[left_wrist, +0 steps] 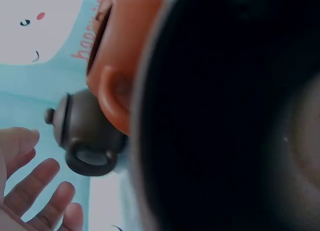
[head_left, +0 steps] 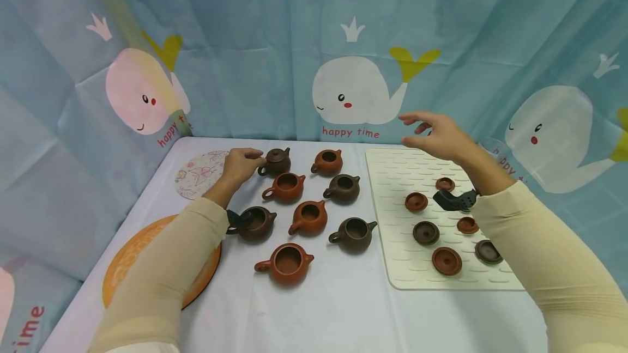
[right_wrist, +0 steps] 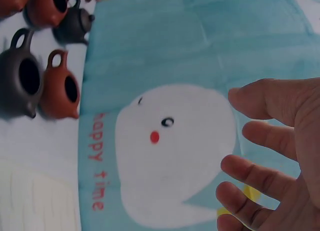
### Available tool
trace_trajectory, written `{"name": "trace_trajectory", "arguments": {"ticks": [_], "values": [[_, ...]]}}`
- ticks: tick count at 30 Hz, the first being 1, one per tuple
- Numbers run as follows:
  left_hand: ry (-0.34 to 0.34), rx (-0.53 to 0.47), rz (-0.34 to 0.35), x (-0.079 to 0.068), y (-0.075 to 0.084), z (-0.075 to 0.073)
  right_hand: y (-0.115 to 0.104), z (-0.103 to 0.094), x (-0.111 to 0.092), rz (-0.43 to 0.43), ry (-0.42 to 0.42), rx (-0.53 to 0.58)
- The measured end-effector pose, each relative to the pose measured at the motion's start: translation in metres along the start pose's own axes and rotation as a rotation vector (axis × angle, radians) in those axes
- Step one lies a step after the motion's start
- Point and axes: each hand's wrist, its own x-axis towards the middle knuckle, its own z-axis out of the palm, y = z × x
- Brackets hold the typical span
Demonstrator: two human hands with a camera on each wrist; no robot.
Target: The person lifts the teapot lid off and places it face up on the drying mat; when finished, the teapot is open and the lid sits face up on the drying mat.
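My left hand (head_left: 241, 163) is beside the handle of a dark brown teapot (head_left: 278, 164) at the back left, which has its lid on. In the left wrist view, its loosely bent fingers (left_wrist: 31, 190) stand apart from that teapot (left_wrist: 90, 120) and hold nothing. Closer to that camera is an orange-brown teapot (left_wrist: 131, 36) without a lid. Raised over the far edge of a cream ribbed mat (head_left: 399, 266), my right hand (head_left: 436, 134) holds nothing, its fingers spread in the right wrist view. Several loose lids, such as a reddish one (head_left: 447, 261) and a dark one (head_left: 426, 232), lie on the mat.
Several lidless teapots, reddish (head_left: 288, 265) and dark (head_left: 355, 235), stand in the middle of the white table (head_left: 338, 309). A round orange board (head_left: 130, 249) lies under the left forearm, with a floral round mat (head_left: 196, 173) behind it. A printed blue curtain (head_left: 245, 86) hangs behind.
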Motion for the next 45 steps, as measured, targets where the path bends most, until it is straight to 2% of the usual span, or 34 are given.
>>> {"name": "trace_trajectory", "arguments": {"ticks": [6, 13, 21, 31, 36, 45], "values": [[-0.03, 0.008, -0.058, 0.005, -0.009, 0.004, -0.018, 0.008, 0.02, -0.044, -0.002, 0.01], [-0.051, 0.029, -0.082, 0.005, -0.014, 0.008, -0.039, 0.028, 0.046, -0.122, 0.006, 0.043], [-0.076, 0.042, -0.09, 0.006, -0.016, 0.008, -0.058, 0.054, 0.075, -0.162, -0.069, 0.113], [-0.101, 0.058, -0.096, 0.008, -0.016, 0.007, -0.065, 0.098, 0.111, -0.145, -0.155, 0.166], [-0.086, 0.058, -0.096, 0.007, -0.015, 0.009, -0.065, 0.121, 0.123, -0.13, -0.198, 0.207], [-0.086, 0.064, -0.109, 0.005, -0.015, 0.014, -0.061, 0.167, 0.137, -0.112, -0.196, 0.228]]}}
